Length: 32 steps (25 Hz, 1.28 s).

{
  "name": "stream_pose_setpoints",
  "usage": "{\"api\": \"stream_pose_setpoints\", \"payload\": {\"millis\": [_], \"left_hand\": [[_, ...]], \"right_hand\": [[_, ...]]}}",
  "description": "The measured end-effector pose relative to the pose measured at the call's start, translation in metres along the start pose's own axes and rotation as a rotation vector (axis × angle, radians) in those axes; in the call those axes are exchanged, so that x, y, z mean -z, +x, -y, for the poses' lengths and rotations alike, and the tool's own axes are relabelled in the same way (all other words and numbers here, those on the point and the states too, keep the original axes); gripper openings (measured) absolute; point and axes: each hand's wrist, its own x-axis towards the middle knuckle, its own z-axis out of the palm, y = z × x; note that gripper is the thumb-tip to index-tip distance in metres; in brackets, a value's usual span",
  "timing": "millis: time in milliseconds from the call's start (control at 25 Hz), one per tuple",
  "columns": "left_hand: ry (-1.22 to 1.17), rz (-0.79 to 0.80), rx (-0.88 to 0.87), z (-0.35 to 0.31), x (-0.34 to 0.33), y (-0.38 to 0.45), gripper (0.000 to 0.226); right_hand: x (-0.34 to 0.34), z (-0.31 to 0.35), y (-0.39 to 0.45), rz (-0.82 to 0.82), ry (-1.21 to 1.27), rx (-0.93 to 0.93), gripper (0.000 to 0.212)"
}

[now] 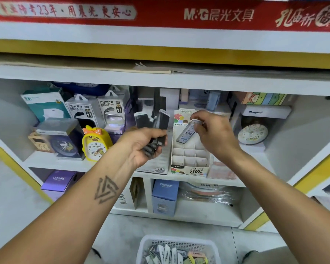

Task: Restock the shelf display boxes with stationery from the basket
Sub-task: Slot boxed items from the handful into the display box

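Lead case (187, 130) in right hand (215, 134)

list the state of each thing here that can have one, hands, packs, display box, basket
left hand: grips a fanned bunch of dark packs
right hand: pinches one clear lead case by its top, tilted over the display box
display box: upright on the shelf, visible compartments empty
basket: on the floor, holds more packs
duck clock: standing upright
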Motion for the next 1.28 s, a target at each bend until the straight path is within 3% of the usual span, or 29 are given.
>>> {"api": "stream_pose_setpoints", "payload": {"millis": [160, 360, 480, 560, 640, 680, 800, 1000, 1120, 1280], "left_hand": [[-0.012, 0.006, 0.002, 0.001, 0.001, 0.007, 0.006], [0.020, 0.003, 0.001, 0.001, 0.004, 0.012, 0.012], [0.013, 0.014, -0.007, 0.003, 0.001, 0.013, 0.007], [0.022, 0.023, -0.028, 0.004, -0.001, 0.012, 0.010], [0.078, 0.026, -0.060, 0.006, -0.003, 0.010, 0.022], [0.119, 0.027, -0.075, 0.008, -0.004, 0.008, 0.027], [0.177, 0.065, -0.078, 0.016, -0.013, 0.005, 0.030], [0.096, 0.065, -0.052, 0.016, -0.018, 0.006, 0.013], [0.076, -0.032, -0.053, 0.013, -0.013, 0.011, 0.006], [0.031, -0.089, -0.064, 0.007, -0.003, 0.016, 0.004]], "right_hand": [[-0.019, -0.004, -0.002, 0.045, -0.022, 0.070, 0.024], [-0.033, -0.005, -0.001, 0.136, -0.174, 0.127, 0.012], [-0.033, 0.000, 0.002, 0.068, -0.320, 0.121, 0.017], [-0.030, 0.007, 0.006, 0.010, -0.049, -0.075, 0.017], [-0.023, 0.019, 0.009, 0.075, 0.418, -0.380, 0.025], [-0.020, 0.024, 0.009, 0.112, 0.523, -0.465, 0.032], [-0.016, 0.030, 0.007, 0.139, 0.510, -0.534, 0.040], [-0.005, 0.025, 0.009, 0.221, 0.713, -0.626, 0.018], [0.002, 0.017, 0.010, 0.175, 0.775, -0.580, 0.018], [0.006, 0.004, 0.009, 0.015, 0.255, -0.247, 0.023]]}}
